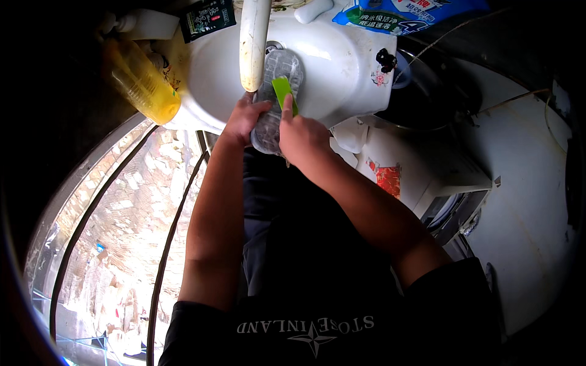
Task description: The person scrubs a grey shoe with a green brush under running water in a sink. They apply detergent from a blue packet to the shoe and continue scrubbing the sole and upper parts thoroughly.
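Note:
A grey shoe sole (284, 64), wet-looking, lies lengthwise over the near side of a white ceramic washbasin (208, 68). My left hand (245, 116) grips its left edge, the thumb across its surface. In my right hand (304, 137) is a bright green brush (281, 89), pressed on the sole with the index finger stretched along it. The brush's bristles are hidden. Whether an upper is attached beneath the sole cannot be seen. A white faucet spout (253, 50) reaches over the basin, its tip just above my left hand.
A yellow bottle (153, 94) and a white pump bottle (151, 25) stand left of the basin, near a dark sachet (208, 19). A blue detergent bag (403, 16) lies at the back right. Beside the basin's right rim is a dark pan (425, 91).

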The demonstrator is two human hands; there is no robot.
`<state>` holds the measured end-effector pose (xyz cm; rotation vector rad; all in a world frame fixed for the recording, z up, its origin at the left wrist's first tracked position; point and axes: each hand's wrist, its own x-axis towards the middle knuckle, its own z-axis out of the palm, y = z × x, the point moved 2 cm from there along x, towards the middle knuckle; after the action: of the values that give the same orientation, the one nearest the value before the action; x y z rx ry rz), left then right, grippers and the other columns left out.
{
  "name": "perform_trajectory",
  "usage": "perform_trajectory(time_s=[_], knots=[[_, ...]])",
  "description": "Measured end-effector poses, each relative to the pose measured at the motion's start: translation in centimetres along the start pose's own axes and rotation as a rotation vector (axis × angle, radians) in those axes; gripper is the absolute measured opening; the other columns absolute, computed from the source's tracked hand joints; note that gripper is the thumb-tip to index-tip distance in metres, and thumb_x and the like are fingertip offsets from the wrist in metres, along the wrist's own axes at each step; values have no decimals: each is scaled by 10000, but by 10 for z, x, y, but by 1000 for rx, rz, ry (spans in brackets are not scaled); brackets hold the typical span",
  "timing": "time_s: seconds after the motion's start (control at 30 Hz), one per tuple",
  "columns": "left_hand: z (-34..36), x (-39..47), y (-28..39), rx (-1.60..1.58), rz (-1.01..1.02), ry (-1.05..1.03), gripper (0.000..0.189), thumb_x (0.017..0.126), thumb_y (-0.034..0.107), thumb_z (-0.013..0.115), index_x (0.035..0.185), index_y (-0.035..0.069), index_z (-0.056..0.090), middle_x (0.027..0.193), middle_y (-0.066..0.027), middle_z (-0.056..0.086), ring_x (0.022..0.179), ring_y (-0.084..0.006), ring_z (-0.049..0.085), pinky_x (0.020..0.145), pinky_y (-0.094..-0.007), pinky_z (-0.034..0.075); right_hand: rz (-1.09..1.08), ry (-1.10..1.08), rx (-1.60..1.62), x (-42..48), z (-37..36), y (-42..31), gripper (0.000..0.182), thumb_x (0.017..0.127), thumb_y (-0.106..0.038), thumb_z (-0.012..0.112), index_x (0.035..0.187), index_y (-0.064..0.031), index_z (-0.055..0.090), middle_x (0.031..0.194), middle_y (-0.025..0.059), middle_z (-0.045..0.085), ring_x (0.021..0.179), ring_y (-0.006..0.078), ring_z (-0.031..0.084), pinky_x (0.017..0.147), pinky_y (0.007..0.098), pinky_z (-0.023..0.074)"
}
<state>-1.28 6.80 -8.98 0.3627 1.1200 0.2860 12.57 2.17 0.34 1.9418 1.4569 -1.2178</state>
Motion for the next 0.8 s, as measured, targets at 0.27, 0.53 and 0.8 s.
perform_trajectory(time_s=[0.27, 0.53, 0.8], knots=[[-11, 9, -8, -69, -3, 8, 715, 911, 27, 660, 1549, -46, 345, 1230, -220, 665, 1007, -286, 711, 842, -404, 606, 7, 88, 58, 7, 12, 9, 724, 941, -138, 553, 1575, 93, 291, 915, 239, 759, 841, 376, 769, 743, 514, 613], [-3, 5, 0, -72, -15, -104, 730, 904, 19, 630, 1570, -27, 334, 1261, -197, 653, 1051, -280, 697, 884, -377, 592, 2, 191, 144, 36, 4, 18, 679, 950, -132, 538, 1564, 75, 333, 914, 239, 754, 844, 385, 762, 748, 505, 608], [-20, 17, -9, -124, -78, -131, 745, 883, 13, 609, 1574, -5, 333, 1289, -187, 641, 1076, -285, 684, 917, -387, 582, -110, 227, 128, 64, -9, 16, 731, 949, -105, 519, 1600, 72, 240, 943, 190, 763, 826, 368, 754, 722, 493, 599]])
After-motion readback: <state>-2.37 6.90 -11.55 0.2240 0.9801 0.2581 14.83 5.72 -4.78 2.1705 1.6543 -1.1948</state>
